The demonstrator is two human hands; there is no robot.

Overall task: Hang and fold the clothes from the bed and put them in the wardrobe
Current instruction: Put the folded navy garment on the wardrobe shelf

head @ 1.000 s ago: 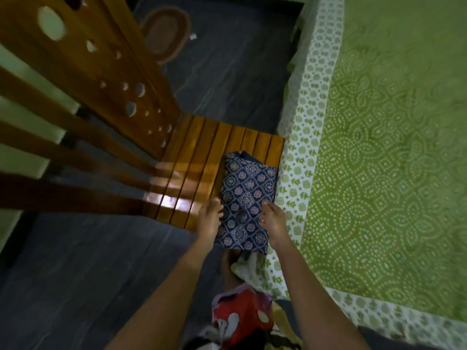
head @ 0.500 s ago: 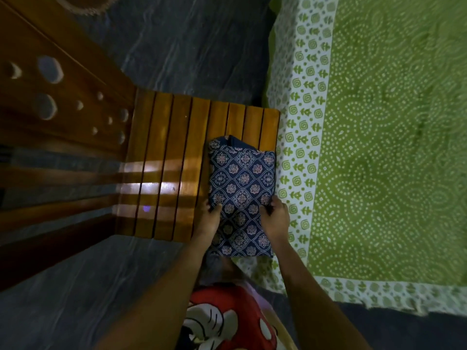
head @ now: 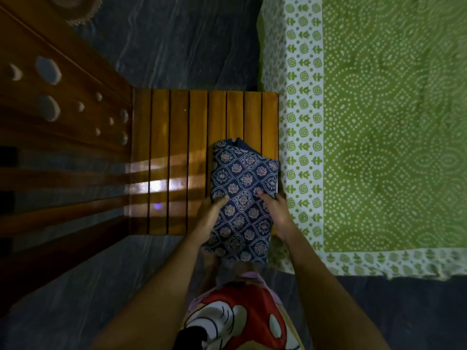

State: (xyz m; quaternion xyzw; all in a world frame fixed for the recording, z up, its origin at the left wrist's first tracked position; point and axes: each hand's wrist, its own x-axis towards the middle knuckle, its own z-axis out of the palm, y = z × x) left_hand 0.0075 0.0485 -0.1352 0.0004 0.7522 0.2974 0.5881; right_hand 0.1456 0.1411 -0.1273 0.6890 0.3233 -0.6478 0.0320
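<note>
A folded dark blue garment (head: 242,188) with a pale floral print lies on the right side of a slatted wooden chair seat (head: 177,157), its near end hanging past the seat's front edge. My left hand (head: 211,218) grips its left edge, thumb on top. On the other side my right hand (head: 276,215) grips the right edge, fingers curled over the cloth. The bed (head: 379,135), covered in a green and white printed sheet, stands right beside the chair.
The chair's wooden backrest (head: 58,102) with round holes rises at the left. Dark grey stone floor (head: 177,41) lies beyond and around the chair. A brown round mat (head: 75,8) sits at the top left. My red printed clothing (head: 235,317) fills the bottom centre.
The view has tilted down and closed in on the chair. Both hands have slid from the garment's near corners further along its sides and now grip it there.
</note>
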